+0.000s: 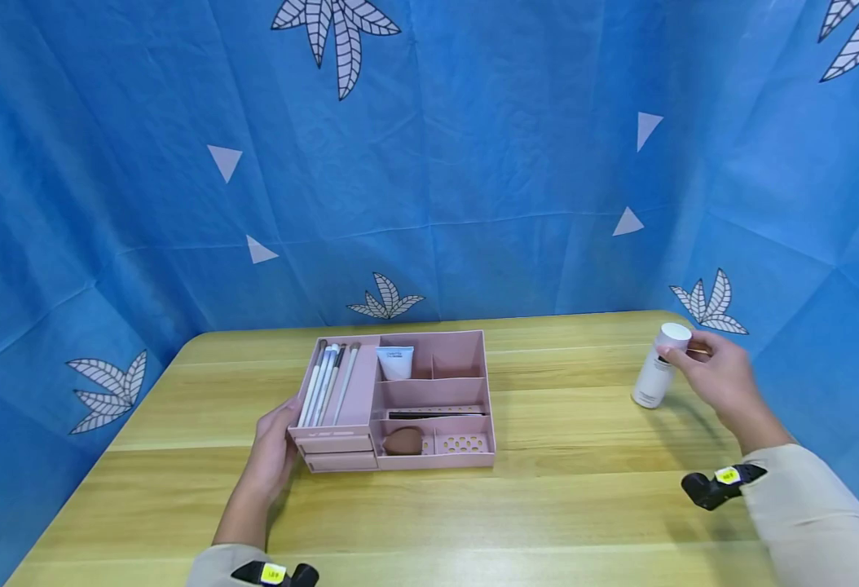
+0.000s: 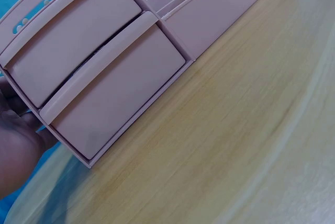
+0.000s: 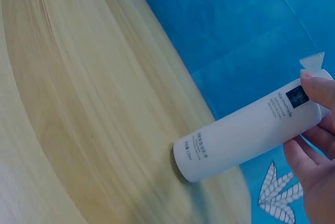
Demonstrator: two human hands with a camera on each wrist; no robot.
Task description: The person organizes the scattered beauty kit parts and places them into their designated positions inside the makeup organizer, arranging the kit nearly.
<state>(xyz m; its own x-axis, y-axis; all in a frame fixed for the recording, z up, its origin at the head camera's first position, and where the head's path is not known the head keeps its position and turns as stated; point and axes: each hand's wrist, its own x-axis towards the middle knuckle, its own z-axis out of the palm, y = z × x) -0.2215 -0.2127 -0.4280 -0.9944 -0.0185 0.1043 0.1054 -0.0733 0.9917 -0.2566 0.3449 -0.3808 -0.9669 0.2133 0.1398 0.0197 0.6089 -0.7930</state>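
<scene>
My right hand [image 1: 723, 383] grips a white emulsion bottle [image 1: 654, 377] near its white cap, thumb on one side and fingers on the other. The bottle leans, its base close over the table's right side; "Niacinamide" shows on its label in the right wrist view. My left hand [image 1: 274, 448] rests against the left side of a pink cosmetics organizer [image 1: 359, 391], with some fingers hidden behind its side wall. Several makeup brushes [image 1: 324, 383] lie in its left part. A pale tube [image 1: 396, 363], a dark slim pencil [image 1: 435, 415] and a brown makeup sponge [image 1: 403, 441] sit in its compartments.
Two pink drawers [image 2: 112, 85] at the organizer's front left are closed. The wooden table [image 1: 561, 505] extends around it, with rounded back corners. A blue curtain [image 1: 473, 163] with leaf prints hangs behind and at both sides.
</scene>
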